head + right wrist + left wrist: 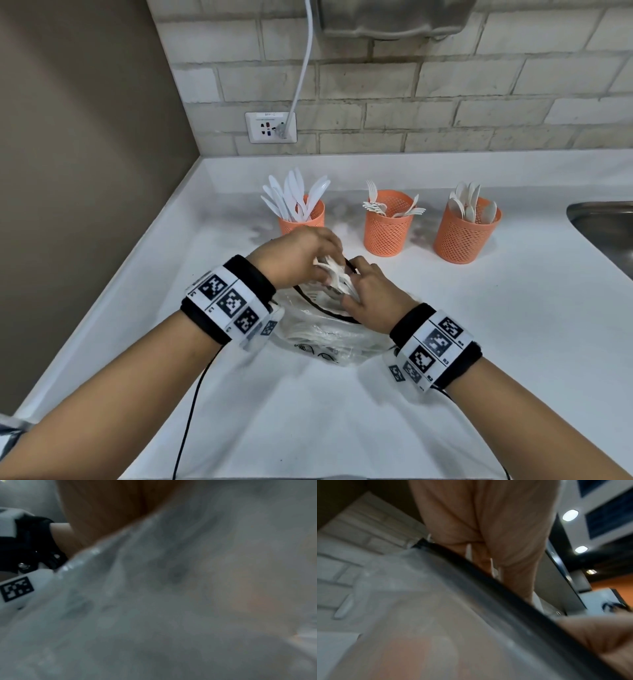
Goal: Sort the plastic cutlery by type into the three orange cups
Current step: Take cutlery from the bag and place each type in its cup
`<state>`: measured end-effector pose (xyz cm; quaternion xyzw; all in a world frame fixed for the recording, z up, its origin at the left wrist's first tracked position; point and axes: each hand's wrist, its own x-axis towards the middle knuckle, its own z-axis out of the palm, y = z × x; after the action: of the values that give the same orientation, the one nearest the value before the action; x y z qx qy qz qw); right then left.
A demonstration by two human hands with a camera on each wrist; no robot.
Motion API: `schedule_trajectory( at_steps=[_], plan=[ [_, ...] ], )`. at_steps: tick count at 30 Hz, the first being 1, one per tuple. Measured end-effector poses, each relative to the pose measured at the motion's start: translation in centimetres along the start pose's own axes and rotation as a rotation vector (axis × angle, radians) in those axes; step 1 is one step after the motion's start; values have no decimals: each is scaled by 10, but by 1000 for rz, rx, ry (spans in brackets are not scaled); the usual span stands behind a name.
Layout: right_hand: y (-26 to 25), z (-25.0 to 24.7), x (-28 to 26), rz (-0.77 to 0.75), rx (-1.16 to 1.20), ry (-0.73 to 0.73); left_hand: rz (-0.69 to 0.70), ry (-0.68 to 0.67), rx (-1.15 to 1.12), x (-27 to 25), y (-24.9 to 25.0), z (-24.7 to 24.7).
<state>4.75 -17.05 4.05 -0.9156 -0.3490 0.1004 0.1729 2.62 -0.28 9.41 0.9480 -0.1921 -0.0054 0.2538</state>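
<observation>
While your left hand [301, 255] and right hand [373, 294] both pinch one bundle of white cutlery [337, 274] just above the mouth of the clear bag [329, 334], the three cups stand beyond it. The bundle's long axis slants from far left to near right. Seemingly forks, they belong in the middle cup [388, 222], beyond the bag and slightly right, nearer your right hand.

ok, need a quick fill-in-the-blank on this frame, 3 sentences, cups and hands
The left cup holds ____.
The middle cup holds ____.
Both hands, left hand and right hand, grip a bundle of white cutlery above a clear plastic ____.

Missing words: knives; forks; bag
</observation>
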Motion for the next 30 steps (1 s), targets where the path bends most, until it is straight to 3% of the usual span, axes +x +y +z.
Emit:
schedule_trajectory(
  at_steps=[4,6,9,12,19,25,30],
  plan=[
    [6,-1,2,68,198,12,-121,299,-386,2,-8,-4],
    [8,-4,0,94,273,23,-219,377,-652,3,-6,0],
    [7,-8,-1,74,334,79,-270,340,-935,4,5,16],
    [2,-15,-1,59,352,181,-264,304,-1046,7,15,28],
    [-1,-15,1,118,400,294,-283,524,-1177,20,25,32],
    [-1,-12,7,90,404,259,-230,444,-999,25,27,43],
    [2,-16,5,109,388,249,-268,429,-862,33,18,49]
  ],
)
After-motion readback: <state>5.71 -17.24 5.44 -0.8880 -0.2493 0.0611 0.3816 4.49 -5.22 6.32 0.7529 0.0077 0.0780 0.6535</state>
